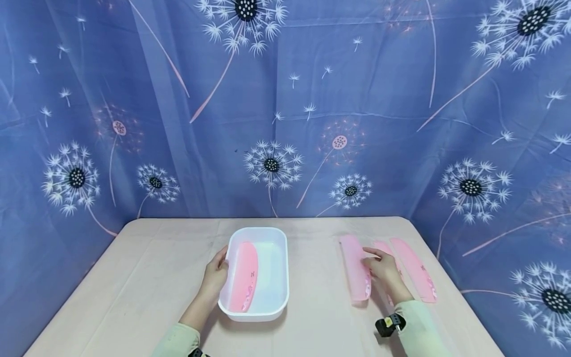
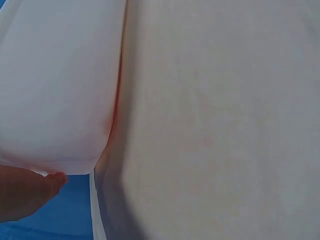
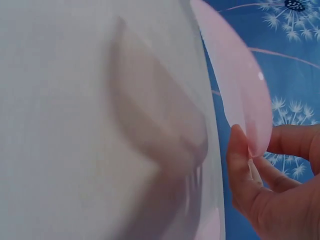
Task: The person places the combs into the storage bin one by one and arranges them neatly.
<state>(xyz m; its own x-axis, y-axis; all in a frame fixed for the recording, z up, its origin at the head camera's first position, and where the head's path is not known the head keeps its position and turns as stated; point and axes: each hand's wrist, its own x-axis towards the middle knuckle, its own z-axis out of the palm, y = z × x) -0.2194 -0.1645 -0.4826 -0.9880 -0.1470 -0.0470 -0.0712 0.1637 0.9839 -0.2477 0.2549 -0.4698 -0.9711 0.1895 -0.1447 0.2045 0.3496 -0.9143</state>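
Observation:
My left hand [image 1: 214,276] grips the left rim of a white plastic tub [image 1: 272,272], its thumb at the edge. Inside the tub, along the left side, lies a pink half-moon comb [image 1: 243,277] with a small print near its curved edge. Over on the right, my right hand [image 1: 384,270] pinches another pink comb [image 1: 355,267] between thumb and fingers. In the right wrist view this comb [image 3: 240,70] is raised off the table, casting a separate shadow. Fine teeth cannot be made out clearly.
Right of my right hand another pink comb [image 1: 415,271] lies on the pale table cover [image 1: 312,307]. One more pink comb [image 1: 382,246] is partly hidden behind that hand. A blue dandelion-print curtain [image 1: 308,163] rises along the table's back and sides.

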